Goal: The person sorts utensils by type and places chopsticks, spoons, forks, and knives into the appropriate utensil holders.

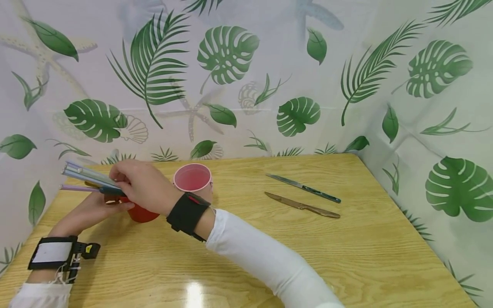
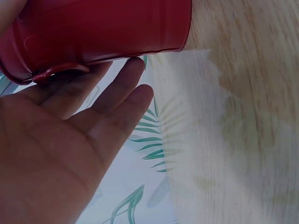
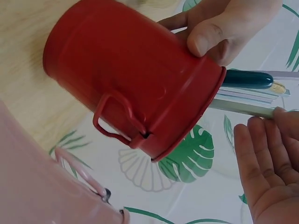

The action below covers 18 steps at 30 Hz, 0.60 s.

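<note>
My left hand (image 1: pixel 86 212) holds a small red metal bucket (image 3: pixel 126 65) near its rim. In the right wrist view the bucket leans over, its mouth toward my right hand (image 3: pixel 266 163) and its wire handle hanging at the side. Between the right thumb and fingertips is pinched a pale grey-green straw (image 3: pixel 240 108) that reaches into the bucket. A teal handle (image 3: pixel 247 79) and a gold-toned one (image 3: pixel 279 87) stick out of the mouth too. Several bluish straws (image 1: pixel 75 170) and a purple straw (image 1: pixel 78 188) project to the left in the head view.
A pink bucket (image 1: pixel 192 177) stands upright just behind my right wrist. Two knives lie on the wooden table (image 1: pixel 246 239) to the right: a teal-handled knife (image 1: pixel 308 189) and a bronze-coloured knife (image 1: pixel 304 206). Leaf-printed cloth (image 1: pixel 246 60) hangs behind the table.
</note>
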Available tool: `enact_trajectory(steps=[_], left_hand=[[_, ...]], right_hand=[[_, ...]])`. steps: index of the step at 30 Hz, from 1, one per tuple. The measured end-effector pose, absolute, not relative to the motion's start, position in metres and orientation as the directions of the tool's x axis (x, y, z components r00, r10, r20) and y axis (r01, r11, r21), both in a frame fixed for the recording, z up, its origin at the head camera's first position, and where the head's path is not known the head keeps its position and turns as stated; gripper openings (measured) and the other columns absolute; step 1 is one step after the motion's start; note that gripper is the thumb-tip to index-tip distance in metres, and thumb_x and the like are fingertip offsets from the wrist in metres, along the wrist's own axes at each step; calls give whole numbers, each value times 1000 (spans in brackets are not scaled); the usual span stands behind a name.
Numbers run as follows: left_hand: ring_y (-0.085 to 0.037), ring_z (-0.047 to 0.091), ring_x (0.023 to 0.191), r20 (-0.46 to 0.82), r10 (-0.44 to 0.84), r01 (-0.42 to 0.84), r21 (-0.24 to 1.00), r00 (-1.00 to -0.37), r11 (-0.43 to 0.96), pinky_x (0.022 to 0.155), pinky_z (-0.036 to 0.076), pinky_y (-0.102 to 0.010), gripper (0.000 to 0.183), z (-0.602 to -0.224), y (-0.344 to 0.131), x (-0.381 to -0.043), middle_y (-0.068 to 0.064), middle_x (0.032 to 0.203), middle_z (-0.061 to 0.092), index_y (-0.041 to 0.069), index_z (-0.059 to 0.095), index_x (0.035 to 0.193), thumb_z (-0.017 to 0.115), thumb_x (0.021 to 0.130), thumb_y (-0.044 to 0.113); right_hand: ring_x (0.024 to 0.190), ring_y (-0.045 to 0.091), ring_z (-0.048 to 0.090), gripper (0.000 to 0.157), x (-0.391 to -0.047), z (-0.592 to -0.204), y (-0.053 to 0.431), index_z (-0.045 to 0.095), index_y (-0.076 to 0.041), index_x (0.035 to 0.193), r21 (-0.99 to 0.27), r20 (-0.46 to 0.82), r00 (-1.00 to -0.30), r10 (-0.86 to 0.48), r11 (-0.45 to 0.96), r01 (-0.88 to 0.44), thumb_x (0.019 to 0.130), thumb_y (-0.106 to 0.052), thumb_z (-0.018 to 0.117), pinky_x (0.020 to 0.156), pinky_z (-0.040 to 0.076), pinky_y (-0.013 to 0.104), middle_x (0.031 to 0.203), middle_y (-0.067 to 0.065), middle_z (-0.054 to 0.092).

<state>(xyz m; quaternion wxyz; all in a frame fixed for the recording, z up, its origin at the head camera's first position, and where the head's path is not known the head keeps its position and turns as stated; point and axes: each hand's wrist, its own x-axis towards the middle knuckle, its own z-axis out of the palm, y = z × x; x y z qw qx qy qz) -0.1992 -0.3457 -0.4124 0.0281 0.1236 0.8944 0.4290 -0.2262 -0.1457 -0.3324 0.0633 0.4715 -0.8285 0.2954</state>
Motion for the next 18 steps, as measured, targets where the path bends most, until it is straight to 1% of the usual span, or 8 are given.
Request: enact_trajectory(steps=[3,5,8,11,13,15,18], left_hand=[[-36,41,120,61,248,203,772,-967,602,92,45,-52,83,-412,-346,-200,-21,141,35,3,16,150,69,91,28],[-35,42,120,62,253,208,768,-965,606,91,45,-49,82,-412,-346,-200,-21,141,36,3,18,150,69,91,28],[-35,45,117,61,249,208,754,-967,623,88,48,-44,80,-412,-346,-201,-20,138,40,4,21,149,69,91,29],[-33,44,116,57,241,200,753,-969,627,87,47,-42,81,-411,-346,-201,-20,136,39,5,20,149,69,91,31],[-33,44,115,54,240,197,755,-969,625,87,48,-37,79,-411,-345,-201,-19,135,39,5,21,148,69,91,31],[-29,48,111,53,242,198,752,-969,628,85,49,-30,74,-412,-345,-201,-17,132,41,5,26,145,69,91,31],[-23,54,102,54,246,203,743,-968,637,77,51,-21,62,-413,-347,-202,-12,124,46,5,35,138,68,92,30]], right_hand=[[90,7,57,15,-226,-331,-147,63,-10,112,-384,399,-528,-750,386,-839,97,-13,61,83,49,10,102,-1,66],[89,8,55,14,-226,-330,-147,62,-10,111,-364,412,-516,-751,383,-849,97,-13,60,81,49,11,101,-1,65],[88,8,54,13,-227,-331,-148,62,-11,110,-351,420,-507,-752,381,-856,98,-13,60,79,48,11,99,-1,64],[87,8,54,12,-228,-332,-148,62,-10,110,-350,412,-504,-759,379,-857,98,-13,59,78,48,11,99,-1,63],[87,8,55,13,-228,-333,-149,62,-10,110,-350,403,-504,-764,380,-856,98,-13,59,79,48,11,100,0,64],[88,8,55,13,-229,-334,-152,62,-11,111,-352,387,-504,-772,381,-855,98,-14,59,80,48,12,101,-1,64],[88,8,55,13,-230,-336,-156,62,-12,110,-357,350,-510,-786,391,-848,98,-16,59,80,48,13,100,-2,65]])
